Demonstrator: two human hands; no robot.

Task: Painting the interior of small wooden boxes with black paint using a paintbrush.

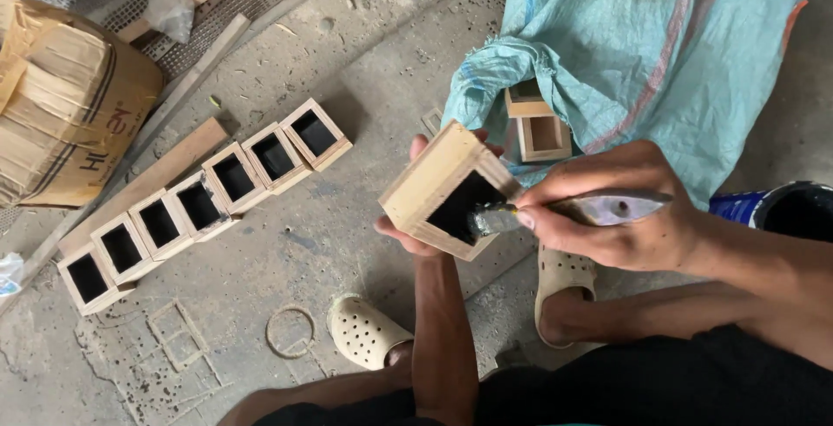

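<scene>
Brush (555,211) in right fingers (555,196), inside box (447,190)

A row of wooden boxes (201,205) lies on the floor (286,252) at left; a sack (659,53) (boxes inside) sits at upper right, a cardboard carton (65,96) far left.

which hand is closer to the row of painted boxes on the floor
Left. The left hand, holding a wooden box, is a short way right of the row of boxes. The right hand, holding the brush, is farther right.
</scene>
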